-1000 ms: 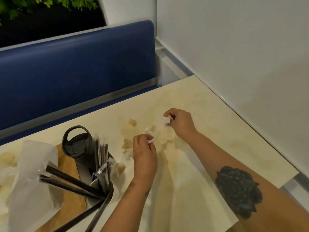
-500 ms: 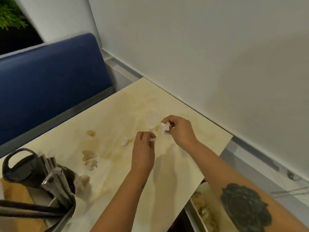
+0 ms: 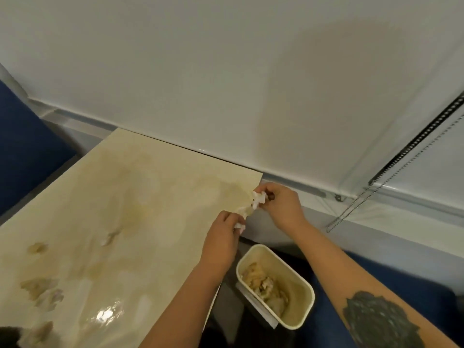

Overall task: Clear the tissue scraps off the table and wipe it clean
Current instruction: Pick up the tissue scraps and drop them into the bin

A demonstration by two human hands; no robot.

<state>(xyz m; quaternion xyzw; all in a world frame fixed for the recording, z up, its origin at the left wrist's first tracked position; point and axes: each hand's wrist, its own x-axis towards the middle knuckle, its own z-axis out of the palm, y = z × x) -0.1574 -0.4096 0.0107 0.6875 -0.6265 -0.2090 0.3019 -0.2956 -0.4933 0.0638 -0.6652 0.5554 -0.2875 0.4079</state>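
Observation:
My right hand [image 3: 281, 205] pinches a white tissue scrap [image 3: 258, 200] just past the right corner of the beige table [image 3: 140, 197]. My left hand [image 3: 222, 238] holds a smaller white scrap [image 3: 239, 226] at the table's right edge. Both hands hang above and to the left of a cream bin [image 3: 298, 315] that stands below the table and holds crumpled tissue. Several soggy brownish scraps [image 3: 41, 290] lie on the wet, stained tabletop at the left, and one small scrap [image 3: 108, 238] lies nearer the middle.
A white wall [image 3: 226, 84] runs along the table's far side. A blue bench back [image 3: 22, 151] shows at the far left and a blue seat [image 3: 414, 285] lies beneath my right forearm. A blind with its bead chain [image 3: 391, 177] hangs at the right.
The view has swung right, so the bottle and holder have left the frame and the bin has come into full view. Both hands have carried their scraps from mid-table to its right edge.

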